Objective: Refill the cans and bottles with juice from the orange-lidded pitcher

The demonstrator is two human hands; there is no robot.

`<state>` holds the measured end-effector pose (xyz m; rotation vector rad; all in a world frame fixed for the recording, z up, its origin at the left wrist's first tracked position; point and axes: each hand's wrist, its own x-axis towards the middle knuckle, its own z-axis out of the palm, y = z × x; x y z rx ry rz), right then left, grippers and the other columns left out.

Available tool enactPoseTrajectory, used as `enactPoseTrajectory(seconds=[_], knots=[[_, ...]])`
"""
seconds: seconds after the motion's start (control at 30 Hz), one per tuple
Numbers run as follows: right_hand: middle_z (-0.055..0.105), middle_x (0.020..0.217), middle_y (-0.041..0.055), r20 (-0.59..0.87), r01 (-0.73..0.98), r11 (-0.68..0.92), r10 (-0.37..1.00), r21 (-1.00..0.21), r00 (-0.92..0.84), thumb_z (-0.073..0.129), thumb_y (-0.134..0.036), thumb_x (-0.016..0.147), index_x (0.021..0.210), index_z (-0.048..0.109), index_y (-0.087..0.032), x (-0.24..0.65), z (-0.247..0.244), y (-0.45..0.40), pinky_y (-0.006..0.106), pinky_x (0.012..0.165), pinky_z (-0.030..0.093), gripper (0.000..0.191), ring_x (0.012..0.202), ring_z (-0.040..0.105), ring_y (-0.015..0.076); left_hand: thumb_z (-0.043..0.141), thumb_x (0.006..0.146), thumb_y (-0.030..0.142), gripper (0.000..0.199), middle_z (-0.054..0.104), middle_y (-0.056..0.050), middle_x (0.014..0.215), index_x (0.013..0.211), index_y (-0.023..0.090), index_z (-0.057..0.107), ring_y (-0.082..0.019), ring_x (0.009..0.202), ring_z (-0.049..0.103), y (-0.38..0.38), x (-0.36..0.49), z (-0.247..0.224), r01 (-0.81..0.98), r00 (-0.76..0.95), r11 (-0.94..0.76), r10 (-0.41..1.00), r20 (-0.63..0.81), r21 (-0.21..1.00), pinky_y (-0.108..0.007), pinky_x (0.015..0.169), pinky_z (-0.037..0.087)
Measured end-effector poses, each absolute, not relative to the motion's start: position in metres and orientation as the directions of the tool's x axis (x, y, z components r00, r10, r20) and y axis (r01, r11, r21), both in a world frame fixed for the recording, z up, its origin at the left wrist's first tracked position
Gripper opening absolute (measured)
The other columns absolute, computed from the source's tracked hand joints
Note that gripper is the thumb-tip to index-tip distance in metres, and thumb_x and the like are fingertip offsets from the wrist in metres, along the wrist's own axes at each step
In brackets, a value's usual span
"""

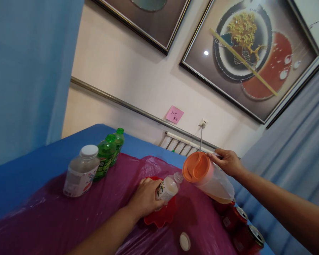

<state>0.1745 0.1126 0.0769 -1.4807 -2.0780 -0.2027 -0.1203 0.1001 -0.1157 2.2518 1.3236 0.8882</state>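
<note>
My left hand (146, 198) is wrapped round a small clear bottle (168, 188) with a leaf-patterned label, its uncapped mouth leaning to the right. Beneath the bottle is a red dish with a wavy rim (162, 216). My right hand (227, 162) grips a translucent pitcher (215, 182) near its top; the handle is mostly hidden. The pitcher is tilted, its orange lid (198, 167) close to the bottle's mouth. Some yellowish liquid shows low inside it. I cannot make out any stream between the two. A white cap (185, 241) lies nearby on the purple plastic sheet (199, 219).
At the left stand a white-lidded jar (81, 171) and two green bottles (106, 156). Several red cans (235, 217) line the right edge of the blue table (23, 180). Behind are a wall pipe (122, 102), a radiator (180, 142) and a plugged-in socket (203, 123).
</note>
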Motion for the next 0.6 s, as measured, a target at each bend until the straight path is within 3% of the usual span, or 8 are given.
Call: enactPoseTrajectory(seconds=[0.6], knots=[[0.025,0.052,-0.0067,0.539,0.910,0.370,0.813,-0.185,-0.220,0.054,-0.072,0.084,0.055,0.032,-0.024,0.1775,0.0748,0.1124,0.025,0.045,0.020,0.060,0.049,0.025,0.0096,0.079,0.065,0.049,0.042,0.071,-0.004,0.100,0.099,0.028,0.068,-0.031,0.102,0.061,0.1001,-0.1208,-0.1139,0.655,0.352,-0.466,0.885,0.305,0.595,-0.036,0.086,0.040]])
